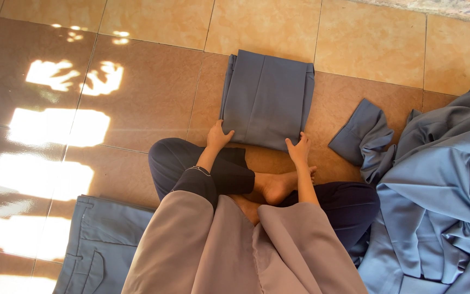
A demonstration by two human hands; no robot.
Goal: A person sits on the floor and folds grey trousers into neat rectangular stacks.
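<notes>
Seated cross-legged on the tiled floor (153,81), I grip the near edge of the folded grey-blue trousers (266,98) lying just ahead of my knees, left hand (217,136) and right hand (299,148) each closed on a corner.

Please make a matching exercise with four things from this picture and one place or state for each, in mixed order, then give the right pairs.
Things:
1. folded blue-grey garment
2. left hand
3. right hand
4. heap of light blue cloth

Places or states:
A. piled loose at the right edge
B. on the garment's near right corner
C. flat on the floor tiles, ahead of the knees
D. on the garment's near left corner

Pairs: 1-C, 2-D, 3-B, 4-A
</notes>
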